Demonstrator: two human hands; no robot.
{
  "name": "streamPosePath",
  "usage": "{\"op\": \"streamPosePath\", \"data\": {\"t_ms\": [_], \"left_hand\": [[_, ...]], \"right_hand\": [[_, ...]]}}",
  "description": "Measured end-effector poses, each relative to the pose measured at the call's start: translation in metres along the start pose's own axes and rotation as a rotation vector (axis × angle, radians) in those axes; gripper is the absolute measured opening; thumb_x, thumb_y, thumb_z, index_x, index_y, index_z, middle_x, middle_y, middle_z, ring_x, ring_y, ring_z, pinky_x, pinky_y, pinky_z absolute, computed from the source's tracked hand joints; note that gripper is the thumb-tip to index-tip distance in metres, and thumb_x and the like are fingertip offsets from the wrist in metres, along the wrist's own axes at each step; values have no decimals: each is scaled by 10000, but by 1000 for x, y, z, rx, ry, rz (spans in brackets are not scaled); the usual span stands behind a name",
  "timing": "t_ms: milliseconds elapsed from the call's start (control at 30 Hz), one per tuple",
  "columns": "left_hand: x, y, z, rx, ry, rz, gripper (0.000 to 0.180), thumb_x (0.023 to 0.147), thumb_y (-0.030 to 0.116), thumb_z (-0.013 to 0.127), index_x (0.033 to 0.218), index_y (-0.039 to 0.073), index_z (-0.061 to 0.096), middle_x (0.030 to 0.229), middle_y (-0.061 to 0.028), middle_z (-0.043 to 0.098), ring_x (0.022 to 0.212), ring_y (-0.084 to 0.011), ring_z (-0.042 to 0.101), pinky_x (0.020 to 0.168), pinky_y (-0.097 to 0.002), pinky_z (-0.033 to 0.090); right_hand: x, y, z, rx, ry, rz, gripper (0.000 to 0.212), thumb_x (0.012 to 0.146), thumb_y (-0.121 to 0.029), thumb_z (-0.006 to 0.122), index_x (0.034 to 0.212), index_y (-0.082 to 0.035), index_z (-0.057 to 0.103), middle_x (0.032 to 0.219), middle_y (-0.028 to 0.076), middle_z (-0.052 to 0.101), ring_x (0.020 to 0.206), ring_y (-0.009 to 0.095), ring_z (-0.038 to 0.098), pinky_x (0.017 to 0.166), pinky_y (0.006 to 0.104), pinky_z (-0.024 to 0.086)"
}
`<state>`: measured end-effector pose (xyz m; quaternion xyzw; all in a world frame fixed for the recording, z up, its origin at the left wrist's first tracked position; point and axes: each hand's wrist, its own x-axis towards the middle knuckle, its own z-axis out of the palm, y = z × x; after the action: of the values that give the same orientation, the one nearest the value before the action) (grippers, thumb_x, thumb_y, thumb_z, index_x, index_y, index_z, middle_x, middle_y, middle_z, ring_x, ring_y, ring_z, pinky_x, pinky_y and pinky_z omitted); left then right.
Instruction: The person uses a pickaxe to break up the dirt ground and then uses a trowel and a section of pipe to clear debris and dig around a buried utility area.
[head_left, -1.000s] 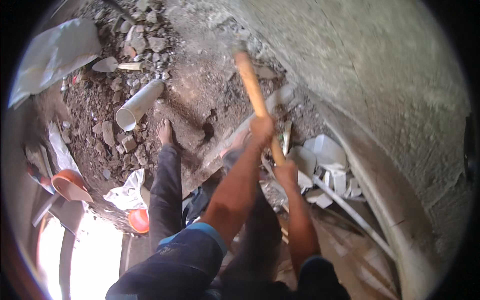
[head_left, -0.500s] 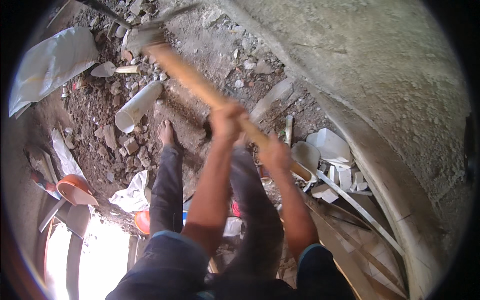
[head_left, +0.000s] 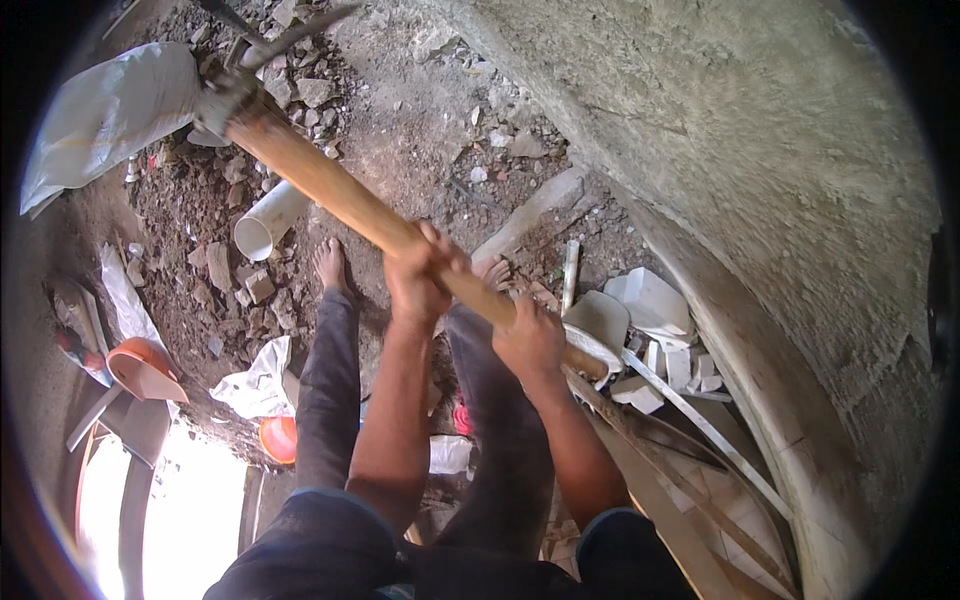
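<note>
Both hands grip the long wooden handle of a pickaxe [head_left: 320, 178], held slantwise over the ground in front of me. My left hand [head_left: 418, 272] is wrapped round the middle of the handle. Closer to its butt end, my right hand [head_left: 530, 345] is closed round it too. At the upper left the dark metal head is partly blurred, with a curved arm showing above the rubble. My bare feet stand on the broken earth beneath the handle, and a white plastic pipe [head_left: 272, 220] lies beside the left one.
A rough wall [head_left: 700, 130] curves along the right. White broken pieces [head_left: 655, 305] and wooden boards [head_left: 690, 490] lie at the lower right. A white sack [head_left: 115, 115] rests at the upper left. Orange hard hats [head_left: 145, 368] and a white bag [head_left: 258, 380] are at the lower left.
The pickaxe head has swung to the left, now over the sack's edge and a trowel seen before. Both hands have shifted left and a little closer to me, still gripping the handle.
</note>
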<state>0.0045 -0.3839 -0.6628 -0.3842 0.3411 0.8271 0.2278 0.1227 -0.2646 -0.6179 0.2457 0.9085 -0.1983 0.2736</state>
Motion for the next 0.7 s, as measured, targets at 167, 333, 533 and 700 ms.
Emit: {"op": "streamPosePath", "data": {"t_ms": [167, 333, 533, 700], "left_hand": [[55, -123, 14, 543, 232, -367, 68, 769, 102, 564, 771, 40, 536, 589, -72, 486, 473, -216, 483, 483, -355, 466], [12, -144, 8, 74, 205, -507, 102, 739, 62, 568, 808, 10, 514, 610, -91, 499, 471, -232, 490, 489, -363, 472], [-14, -19, 16, 145, 100, -165, 199, 664, 15, 532, 849, 46, 466, 624, -74, 486, 476, -198, 479, 489, -350, 460], [61, -40, 15, 323, 133, -135, 78, 707, 70, 567, 763, 29, 532, 619, -78, 530, 522, -197, 530, 496, -347, 454]], "right_hand": [[17, 59, -4, 46, -125, 242, 310, 701, -163, 666, 979, -35, 617, 813, 216, 665, 780, 419, 642, 730, 481, 515], [-25, 81, -21, -196, -293, 424, 338, 715, -156, 675, 1042, -82, 628, 893, 223, 682, 851, 398, 667, 742, 457, 531], [-31, 4, -15, 51, -124, 213, 288, 730, -174, 662, 964, -24, 590, 827, 252, 654, 797, 449, 638, 747, 526, 504], [36, 14, 0, 51, -151, 186, 245, 728, -153, 643, 923, -7, 618, 818, 265, 653, 811, 443, 642, 755, 514, 505]]}}
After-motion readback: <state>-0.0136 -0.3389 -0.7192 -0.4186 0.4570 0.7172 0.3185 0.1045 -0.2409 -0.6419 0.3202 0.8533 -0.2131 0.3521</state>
